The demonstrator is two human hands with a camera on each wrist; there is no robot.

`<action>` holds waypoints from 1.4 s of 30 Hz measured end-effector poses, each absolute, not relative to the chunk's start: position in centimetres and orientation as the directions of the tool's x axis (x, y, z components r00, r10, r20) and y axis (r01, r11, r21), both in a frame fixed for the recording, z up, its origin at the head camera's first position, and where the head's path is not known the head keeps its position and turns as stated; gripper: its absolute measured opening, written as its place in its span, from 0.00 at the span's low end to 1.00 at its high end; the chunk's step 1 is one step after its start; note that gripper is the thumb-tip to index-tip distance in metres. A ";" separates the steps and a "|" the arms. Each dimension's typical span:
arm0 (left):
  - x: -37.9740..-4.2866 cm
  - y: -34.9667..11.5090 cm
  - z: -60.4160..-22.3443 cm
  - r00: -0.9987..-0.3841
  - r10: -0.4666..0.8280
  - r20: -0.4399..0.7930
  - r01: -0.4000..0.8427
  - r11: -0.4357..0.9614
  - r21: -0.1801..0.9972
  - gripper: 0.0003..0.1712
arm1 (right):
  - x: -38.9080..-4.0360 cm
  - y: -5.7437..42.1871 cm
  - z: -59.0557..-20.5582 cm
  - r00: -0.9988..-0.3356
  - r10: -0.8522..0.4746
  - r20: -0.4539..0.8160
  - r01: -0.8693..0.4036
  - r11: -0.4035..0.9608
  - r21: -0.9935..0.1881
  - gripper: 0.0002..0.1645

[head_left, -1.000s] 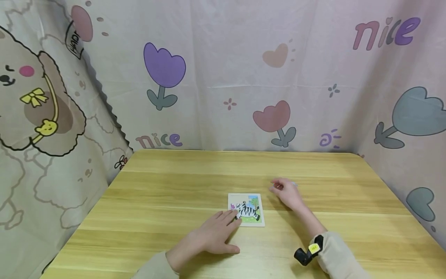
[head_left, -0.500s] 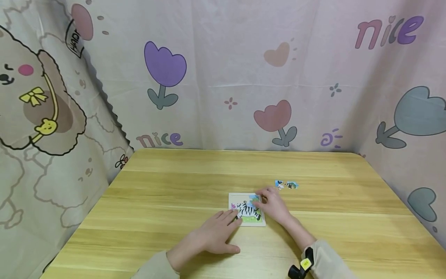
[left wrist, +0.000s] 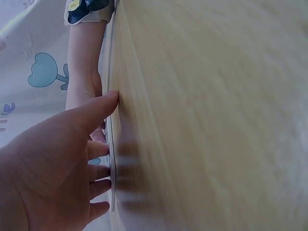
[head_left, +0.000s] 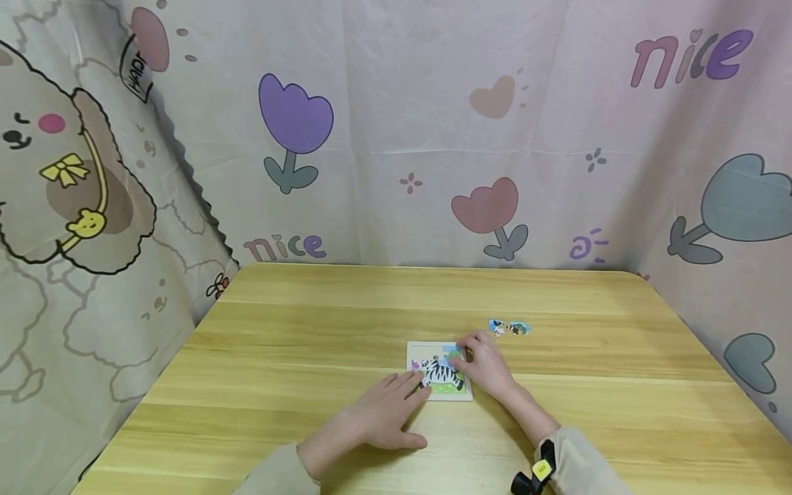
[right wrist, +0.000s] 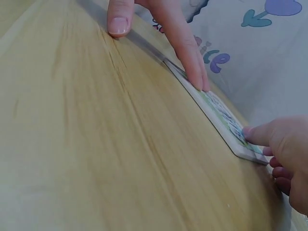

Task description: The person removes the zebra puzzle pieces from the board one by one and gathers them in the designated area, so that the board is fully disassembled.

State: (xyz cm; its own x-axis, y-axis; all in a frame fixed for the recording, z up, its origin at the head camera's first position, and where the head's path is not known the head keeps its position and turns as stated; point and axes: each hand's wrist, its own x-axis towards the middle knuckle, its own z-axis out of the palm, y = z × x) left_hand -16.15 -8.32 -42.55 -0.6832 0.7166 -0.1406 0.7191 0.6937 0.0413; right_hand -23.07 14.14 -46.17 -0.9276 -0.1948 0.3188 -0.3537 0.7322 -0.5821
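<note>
A square zebra jigsaw puzzle (head_left: 442, 387) in a white frame lies flat on the wooden table. My left hand (head_left: 383, 412) rests with extended fingers over its lower left corner, thumb spread on the tabletop. In the left wrist view, the fingertips (left wrist: 102, 208) lie along the thin board. My right hand (head_left: 485, 361) is at the upper right corner, with thumb and forefinger pinching at a blue-and-green puzzle piece (head_left: 448, 353). From the right wrist, the thumb (right wrist: 257, 135) touches the picture near the board's edge while the other fingers curl beside it. The hand partly hides that corner.
Two loose puzzle pieces, one with a black-and-white figure (head_left: 497, 328) and one mostly blue and green (head_left: 519, 328), lie beyond the right hand. A patterned curtain (head_left: 383, 103) hangs behind the wooden table (head_left: 309, 309) and along its sides.
My right hand has come from the loose pieces back to the puzzle's upper right corner, uncovering those pieces. Over the last half second it has barely moved. The left hand stays put.
</note>
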 end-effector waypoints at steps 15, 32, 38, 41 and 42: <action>-16.2 -8.1 -42.7 -0.673 0.729 -0.129 0.733 0.680 0.023 0.47 | -22.6 13.1 -46.0 -0.931 -0.115 0.345 -0.288 0.814 -0.505 0.21; -16.1 -8.1 -42.8 -0.676 0.726 -0.129 0.728 0.684 0.033 0.46 | -23.1 12.9 -45.4 -0.986 -0.066 0.153 -0.154 0.718 -0.679 0.21; -16.2 -8.2 -42.8 -0.673 0.729 -0.124 0.732 0.681 0.024 0.46 | -23.3 12.7 -45.2 -0.987 -0.064 0.145 -0.147 0.702 -0.697 0.20; -16.2 -8.2 -42.8 -0.675 0.727 -0.128 0.731 0.682 0.022 0.46 | -23.5 12.6 -45.2 -0.987 -0.069 0.147 -0.153 0.693 -0.704 0.21; -16.2 -8.2 -42.8 -0.676 0.726 -0.129 0.730 0.683 0.022 0.47 | -23.5 12.6 -45.2 -0.986 -0.072 0.147 -0.156 0.690 -0.707 0.22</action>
State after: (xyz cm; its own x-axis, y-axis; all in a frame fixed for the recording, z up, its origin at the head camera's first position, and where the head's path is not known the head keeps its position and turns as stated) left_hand -16.18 -8.20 -42.81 -0.6758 0.7257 -0.1290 0.7297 0.6834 0.0216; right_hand -23.50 12.62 -45.21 -0.9865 -0.0722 0.1471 -0.1559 0.6902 -0.7066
